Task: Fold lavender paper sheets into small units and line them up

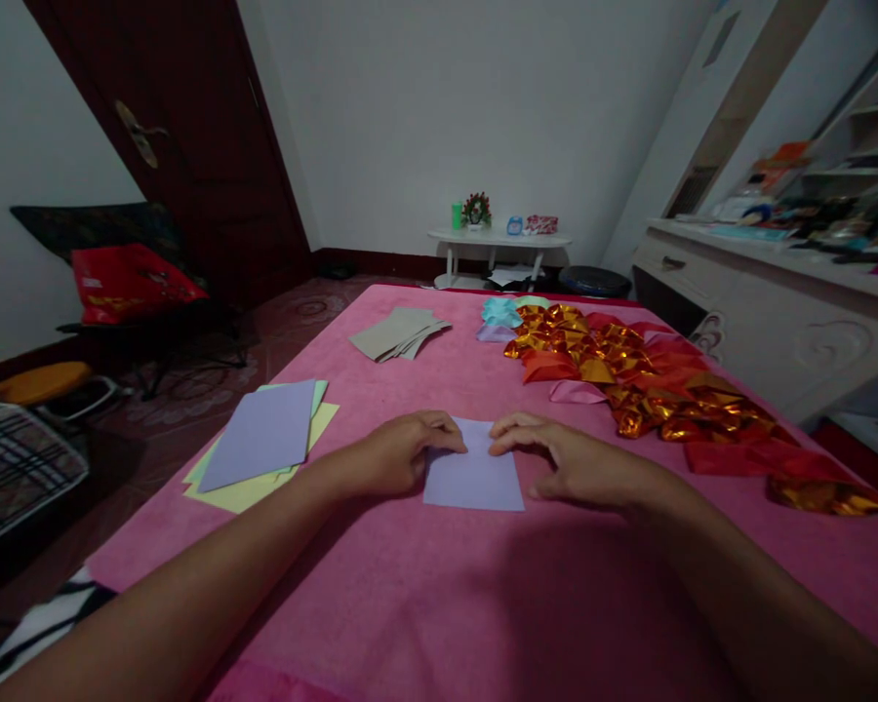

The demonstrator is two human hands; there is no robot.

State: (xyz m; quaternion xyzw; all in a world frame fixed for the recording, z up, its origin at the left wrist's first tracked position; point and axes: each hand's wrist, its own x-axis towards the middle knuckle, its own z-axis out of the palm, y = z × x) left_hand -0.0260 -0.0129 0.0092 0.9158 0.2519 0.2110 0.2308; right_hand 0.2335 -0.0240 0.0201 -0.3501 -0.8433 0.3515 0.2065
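Note:
A small lavender sheet of paper (pixel 474 478) lies flat on the pink tablecloth (pixel 439 604) in front of me. My left hand (pixel 399 450) rests at its left edge, fingers curled and pressing down on the upper left corner. My right hand (pixel 567 458) lies at its right edge, fingers bent with the tips pressing the top edge. The fingertips of both hands almost meet over the top of the sheet. Neither hand lifts the paper.
A stack of lavender, green and yellow sheets (pixel 263 441) lies at the left. Grey-brown cards (pixel 399 333) sit further back. Red and gold foil ribbon bows (pixel 651 385) spread along the right side, with pale blue paper shapes (pixel 500 314) behind them. A white dresser (pixel 768 312) stands to the right.

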